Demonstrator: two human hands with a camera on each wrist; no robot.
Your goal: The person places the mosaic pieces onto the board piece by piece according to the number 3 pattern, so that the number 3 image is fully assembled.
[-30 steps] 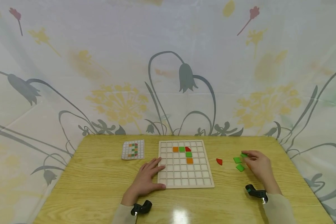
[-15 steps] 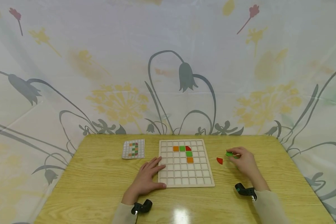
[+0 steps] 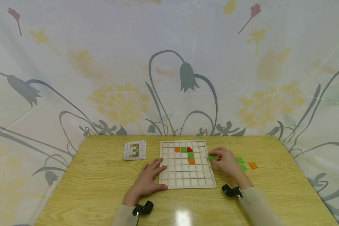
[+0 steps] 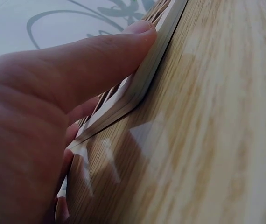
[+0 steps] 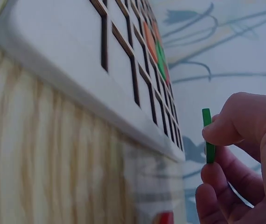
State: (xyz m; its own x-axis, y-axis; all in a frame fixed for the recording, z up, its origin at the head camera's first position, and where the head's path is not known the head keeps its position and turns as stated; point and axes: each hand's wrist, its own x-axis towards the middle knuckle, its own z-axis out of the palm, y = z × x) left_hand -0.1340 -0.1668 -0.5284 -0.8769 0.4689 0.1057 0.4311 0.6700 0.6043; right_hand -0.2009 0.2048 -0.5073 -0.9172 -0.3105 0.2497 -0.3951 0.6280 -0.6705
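Plainly, right hand (image 3: 225, 160) pinches green tile (image 3: 211, 156); left hand (image 3: 148, 179), spread, perhaps presses board (image 3: 183, 174).

Landmark: grid board (image 3: 179, 175), on table (image 3: 101, 182); card (image 3: 134, 150) left of its far part, apart; left hand (image 3: 150, 179) on its left edge, thumb by near-left corner; five seated tiles (image 3: 183, 149) in its cells; right hand (image 3: 226, 161) with held tile (image 3: 211, 156) by its right edge; three loose tiles (image 3: 253, 165) farther right of it; backdrop (image 3: 124, 47) behind it.
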